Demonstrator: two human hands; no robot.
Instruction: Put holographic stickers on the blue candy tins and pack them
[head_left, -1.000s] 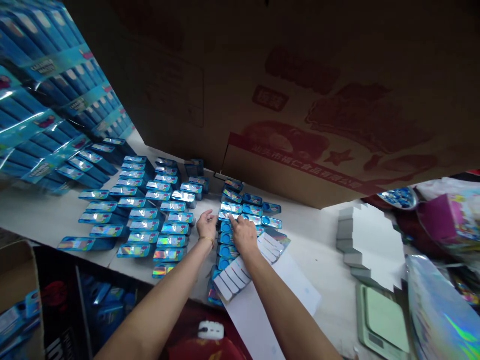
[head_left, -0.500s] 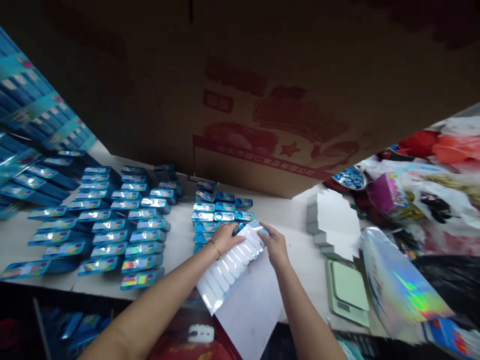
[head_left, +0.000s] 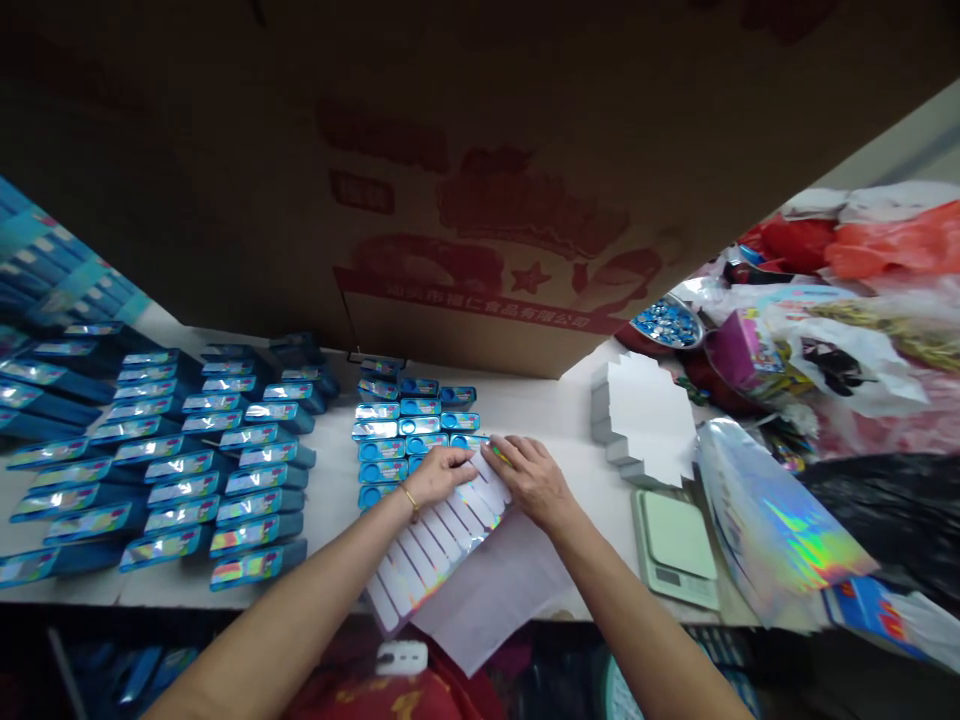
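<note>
The left hand (head_left: 444,476) and right hand (head_left: 531,482) hold the far end of a sheet of white strips (head_left: 429,558), with blue packs (head_left: 383,448) just beyond the grip, rows of blue boxes (head_left: 255,504) to its left, a pale scale (head_left: 681,540) to its right and a carton (head_left: 480,335) farther beyond

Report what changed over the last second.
The left hand moved right; the right hand came off the blue boxes. Both now hold the sheet of white strips near its upper end. The scale, white stack and carton stayed put.
</note>
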